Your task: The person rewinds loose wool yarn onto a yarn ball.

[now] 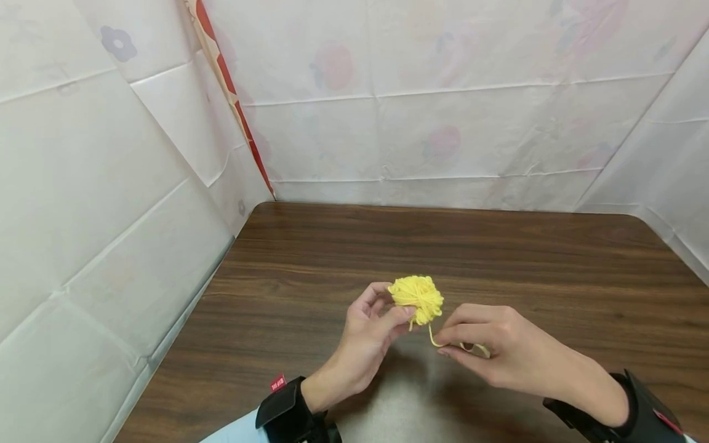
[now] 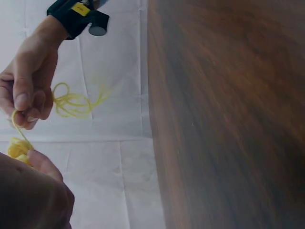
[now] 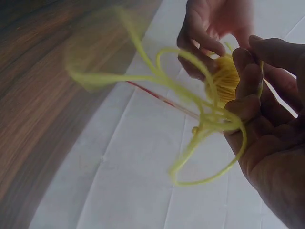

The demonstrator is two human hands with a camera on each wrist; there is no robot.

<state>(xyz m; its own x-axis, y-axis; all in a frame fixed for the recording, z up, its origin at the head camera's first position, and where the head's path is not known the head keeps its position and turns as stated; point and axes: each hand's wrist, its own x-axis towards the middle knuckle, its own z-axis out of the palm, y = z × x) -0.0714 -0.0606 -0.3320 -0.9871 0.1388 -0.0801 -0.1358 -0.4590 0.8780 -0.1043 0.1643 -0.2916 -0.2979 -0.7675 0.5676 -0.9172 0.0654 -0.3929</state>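
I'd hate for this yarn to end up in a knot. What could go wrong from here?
Loose loops hang free by the right hand and could tangle or snag on its fingers.

The left hand only pinches the yellow yarn ball at its edge above the table; a firm pull on the strand might tug it free or loosen its windings.

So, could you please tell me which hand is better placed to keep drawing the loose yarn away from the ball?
Probably the right hand: it already pinches the loose strand beside the yellow yarn ball. The left hand has its grip on the ball itself, steadying it above the table.
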